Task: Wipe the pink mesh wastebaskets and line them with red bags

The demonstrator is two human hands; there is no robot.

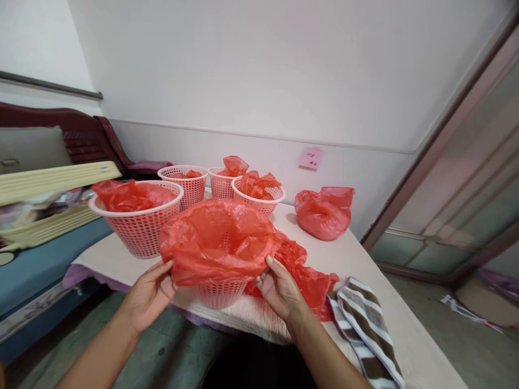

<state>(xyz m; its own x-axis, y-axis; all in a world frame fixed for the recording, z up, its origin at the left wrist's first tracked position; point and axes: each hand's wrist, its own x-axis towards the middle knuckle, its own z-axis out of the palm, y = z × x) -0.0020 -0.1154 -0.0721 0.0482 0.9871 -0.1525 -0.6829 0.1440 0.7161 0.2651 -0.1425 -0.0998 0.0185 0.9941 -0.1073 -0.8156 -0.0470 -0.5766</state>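
Note:
A red plastic bag lines the pink mesh basket in front of me and hangs folded over its rim. At the left side, my left hand pinches the bag's edge between thumb and fingers. My right hand grips the same edge on the right, its thumb on the outside. The basket stands upright near the table's front edge, most of its wall covered by the bag. Beside my right hand lie crumpled red bags on the table.
Several more pink baskets, such as the left one, stand behind with red bags inside. A bunched red bag sits at the back right. A striped cloth lies on the white table. A pink note is on the wall.

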